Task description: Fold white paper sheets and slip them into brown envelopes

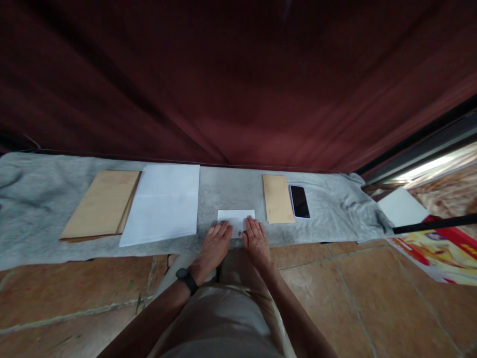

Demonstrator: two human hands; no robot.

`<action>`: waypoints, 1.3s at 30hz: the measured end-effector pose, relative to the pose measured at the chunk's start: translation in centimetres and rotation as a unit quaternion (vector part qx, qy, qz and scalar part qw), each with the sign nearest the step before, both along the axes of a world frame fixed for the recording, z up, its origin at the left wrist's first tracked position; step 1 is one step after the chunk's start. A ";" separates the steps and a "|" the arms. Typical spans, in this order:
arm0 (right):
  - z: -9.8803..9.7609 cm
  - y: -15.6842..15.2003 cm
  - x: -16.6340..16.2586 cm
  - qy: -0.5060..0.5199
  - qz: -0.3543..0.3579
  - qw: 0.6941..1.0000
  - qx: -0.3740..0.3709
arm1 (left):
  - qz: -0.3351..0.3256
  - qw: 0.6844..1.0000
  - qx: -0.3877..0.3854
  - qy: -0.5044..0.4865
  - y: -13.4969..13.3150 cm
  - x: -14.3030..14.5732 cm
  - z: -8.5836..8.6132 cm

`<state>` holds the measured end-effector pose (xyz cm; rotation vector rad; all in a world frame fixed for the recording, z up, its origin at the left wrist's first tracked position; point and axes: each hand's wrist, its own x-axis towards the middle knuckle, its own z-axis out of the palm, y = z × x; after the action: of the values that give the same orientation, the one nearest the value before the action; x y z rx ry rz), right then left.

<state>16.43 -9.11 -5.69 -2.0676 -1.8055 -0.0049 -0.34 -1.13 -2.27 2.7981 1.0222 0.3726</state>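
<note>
Starting at my far left: brown envelopes (95, 204) piled on the grey cloth (227, 186), and right beside them big white sheets (164, 204). Now my left hand (215, 243), palm down, fingers out nearly straight, gripping nothing that I can see, over the lower left of the small white paper (236, 215), which lies at the near edge, dead centre. On its right side, my right hand (257, 241), just as flat, nothing clasped. Flattening a fold, I'd judge; the next move calls for even pressure, edges kept aligned. Further right, a smaller brown envelope (278, 199), then the phone (300, 201).
</note>
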 end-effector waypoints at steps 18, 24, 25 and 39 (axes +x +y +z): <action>1.0 -4.1 0.8 -0.012 0.088 0.996 -0.022 | 0.060 0.998 0.024 -0.006 -1.0 -1.4 -1.9; 0.9 -3.6 -0.5 -0.023 0.115 0.993 -0.018 | -0.019 0.999 0.026 -0.008 -3.2 -1.4 -2.1; 0.8 -3.6 -0.6 -0.024 0.121 0.992 -0.018 | -0.023 0.999 0.027 -0.009 -3.3 -1.4 -2.1; 1.6 -4.6 0.3 -0.006 0.101 0.995 -0.028 | -0.046 0.999 0.004 -0.004 -4.2 -2.1 -1.3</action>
<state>16.75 -13.68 -4.06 -1.9152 -2.0345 0.0901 -2.47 -5.30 -3.59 2.8372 0.8873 0.3763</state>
